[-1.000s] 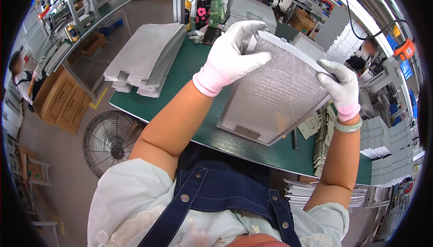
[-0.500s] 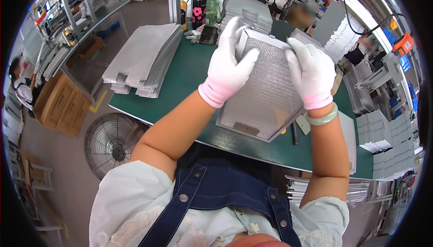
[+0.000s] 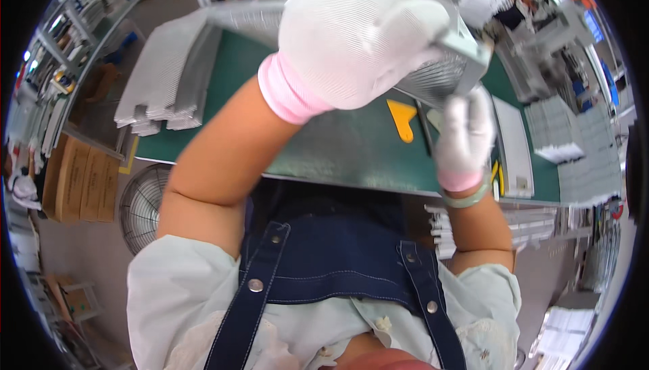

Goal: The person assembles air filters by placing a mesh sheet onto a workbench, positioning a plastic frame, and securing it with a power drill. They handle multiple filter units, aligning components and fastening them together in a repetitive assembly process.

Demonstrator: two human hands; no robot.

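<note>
Both my hands wear white gloves with pink cuffs. My left hand [image 3: 351, 38] fills the top middle of the view, close to the camera, gripping the upper side of a grey metal mesh filter panel [image 3: 439, 76]. The panel is lifted off the green table [image 3: 338, 143] and tilted nearly edge-on, so mostly its frame and a strip of mesh show. My right hand [image 3: 465, 133] holds the panel from below at its right corner. A pale green bangle sits on my right wrist.
A stack of similar grey mesh panels [image 3: 165, 79] lies on the table's left end. A yellow flat tool [image 3: 403, 118] lies on the green top. A floor fan [image 3: 142, 204] and cardboard boxes [image 3: 78, 180] stand at left. Stacked white parts [image 3: 574, 147] fill the right.
The panel went from lying flat in front of me to being raised toward the camera and tipped edge-on. My left hand rose with it; my right hand shifted beneath it.
</note>
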